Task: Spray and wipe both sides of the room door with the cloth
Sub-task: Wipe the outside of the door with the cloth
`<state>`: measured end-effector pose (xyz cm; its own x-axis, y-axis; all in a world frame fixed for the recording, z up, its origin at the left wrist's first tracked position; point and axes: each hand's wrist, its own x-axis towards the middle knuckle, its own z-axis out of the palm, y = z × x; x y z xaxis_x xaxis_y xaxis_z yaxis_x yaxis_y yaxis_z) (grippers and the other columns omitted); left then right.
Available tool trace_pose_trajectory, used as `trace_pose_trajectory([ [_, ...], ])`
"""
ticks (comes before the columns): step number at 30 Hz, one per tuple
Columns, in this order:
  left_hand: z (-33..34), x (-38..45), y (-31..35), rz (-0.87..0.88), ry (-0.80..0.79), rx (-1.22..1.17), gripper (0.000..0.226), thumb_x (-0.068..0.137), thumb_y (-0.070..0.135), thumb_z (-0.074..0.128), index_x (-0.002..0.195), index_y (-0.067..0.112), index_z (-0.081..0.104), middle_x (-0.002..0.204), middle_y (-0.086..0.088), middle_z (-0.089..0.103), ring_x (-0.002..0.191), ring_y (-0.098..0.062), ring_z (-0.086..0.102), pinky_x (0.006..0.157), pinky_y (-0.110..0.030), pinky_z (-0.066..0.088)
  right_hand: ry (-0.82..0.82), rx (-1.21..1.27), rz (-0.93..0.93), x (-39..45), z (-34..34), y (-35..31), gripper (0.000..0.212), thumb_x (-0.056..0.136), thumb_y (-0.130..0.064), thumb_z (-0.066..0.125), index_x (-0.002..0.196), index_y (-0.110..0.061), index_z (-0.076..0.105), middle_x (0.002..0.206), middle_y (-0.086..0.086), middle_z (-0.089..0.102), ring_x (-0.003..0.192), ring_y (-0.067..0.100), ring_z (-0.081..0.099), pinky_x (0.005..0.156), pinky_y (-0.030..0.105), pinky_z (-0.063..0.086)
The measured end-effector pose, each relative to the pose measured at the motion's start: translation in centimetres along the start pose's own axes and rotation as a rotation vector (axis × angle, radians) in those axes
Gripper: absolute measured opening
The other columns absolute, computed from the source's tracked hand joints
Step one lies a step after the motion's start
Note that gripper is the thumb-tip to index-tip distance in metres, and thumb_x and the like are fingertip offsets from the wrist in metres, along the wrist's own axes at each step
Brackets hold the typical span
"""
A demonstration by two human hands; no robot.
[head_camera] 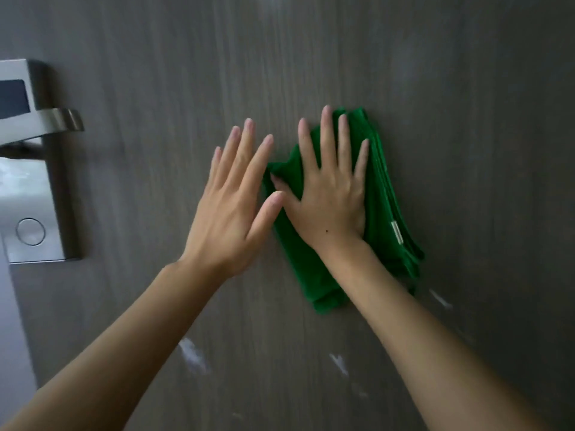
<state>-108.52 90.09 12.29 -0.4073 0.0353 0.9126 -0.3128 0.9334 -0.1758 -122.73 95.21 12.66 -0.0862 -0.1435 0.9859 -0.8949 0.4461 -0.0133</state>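
Now R hand (331, 197) presses green cloth (385, 213) flat on door (466, 119).

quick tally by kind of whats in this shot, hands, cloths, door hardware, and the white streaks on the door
hands: 2, left hand flat against the door, right hand pressing the cloth
green cloth: 1
lock plate with lever handle: 1
white streaks on the door: 3 clear ones; fainter ones are too blurred to count
total: 7
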Motion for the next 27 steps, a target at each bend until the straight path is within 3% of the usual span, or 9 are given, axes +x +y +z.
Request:
trace_pose_trajectory([
  [6, -5.5, -4.3, -8.3, -0.127, -0.006, 0.422, 0.065, 0.099, 0.047, 0.027, 0.154, 0.013, 0.018, 0.162, -0.012, 0.001, 0.15, -0.025, -0.004, 0.121, -0.039, -0.006, -0.101, 0.079, -0.208, -5.1, 1.6, -8.4, 0.079, 0.09, -0.06, 0.032, 0.153, -0.015, 0.016, 0.16, 0.013, 0.009, 0.147, 0.03, 0.006, 0.116, 0.051, -0.004],
  [11, -7.6, -8.8, -13.0, -0.208, -0.154, 0.559, 0.07, 0.097, 0.051, 0.025, 0.155, 0.016, 0.011, 0.162, -0.015, -0.006, 0.149, -0.028, -0.01, 0.12, -0.048, -0.005, -0.133, 0.231, -0.347, -10.0, 3.5, -14.3, 0.077, 0.084, -0.055, 0.05, 0.148, -0.017, 0.034, 0.158, 0.007, 0.022, 0.146, 0.024, 0.014, 0.12, 0.045, -0.003],
  [15, -7.3, -10.1, -14.7, -0.166, -0.222, 0.641, 0.072, 0.097, 0.057, 0.018, 0.154, 0.013, 0.007, 0.16, -0.021, 0.001, 0.148, -0.034, -0.001, 0.118, -0.057, -0.003, -0.216, 0.22, -0.537, -14.4, 5.5, -17.6, 0.089, 0.072, -0.058, 0.065, 0.147, -0.019, 0.037, 0.158, 0.005, 0.023, 0.147, 0.021, 0.009, 0.119, 0.044, -0.007],
  [18, -7.1, -10.0, -15.0, -0.147, -0.206, 0.632, 0.072, 0.098, 0.057, 0.017, 0.154, 0.013, 0.007, 0.16, -0.021, 0.003, 0.148, -0.035, 0.0, 0.117, -0.059, -0.002, -0.293, 0.289, -0.683, -18.6, 6.7, -18.2, 0.09, 0.07, -0.055, 0.072, 0.145, -0.016, 0.039, 0.156, 0.005, 0.026, 0.148, 0.02, 0.002, 0.12, 0.04, -0.004],
  [23, -7.2, -10.2, -15.2, -0.144, -0.198, 0.62, 0.072, 0.097, 0.059, 0.015, 0.155, 0.015, 0.006, 0.16, -0.02, 0.001, 0.148, -0.033, -0.002, 0.117, -0.058, -0.003, -0.418, 0.564, -0.918, -19.9, 7.0, -15.3, 0.091, 0.064, -0.03, 0.087, 0.14, -0.006, 0.045, 0.152, 0.016, 0.033, 0.148, 0.016, -0.004, 0.119, 0.038, -0.006],
  [25, -7.0, -10.2, -15.3, -0.136, -0.179, 0.609, 0.072, 0.098, 0.058, 0.016, 0.154, 0.015, 0.007, 0.16, -0.021, 0.003, 0.148, -0.034, 0.0, 0.117, -0.058, -0.002, -0.36, 0.546, -0.95, -16.3, 6.4, -13.9, 0.091, 0.061, -0.031, 0.088, 0.139, -0.005, 0.047, 0.15, 0.017, 0.036, 0.147, 0.017, 0.002, 0.119, 0.039, -0.006],
  [27, -6.8, -10.2, -15.5, -0.123, -0.161, 0.609, 0.071, 0.098, 0.057, 0.016, 0.154, 0.015, 0.008, 0.16, -0.021, 0.006, 0.148, -0.034, 0.002, 0.117, -0.059, -0.001, -0.221, 0.409, -0.906, -11.3, 5.5, -12.8, 0.088, 0.067, -0.047, 0.078, 0.14, -0.012, 0.047, 0.151, 0.014, 0.036, 0.145, 0.021, 0.013, 0.119, 0.041, -0.003],
])
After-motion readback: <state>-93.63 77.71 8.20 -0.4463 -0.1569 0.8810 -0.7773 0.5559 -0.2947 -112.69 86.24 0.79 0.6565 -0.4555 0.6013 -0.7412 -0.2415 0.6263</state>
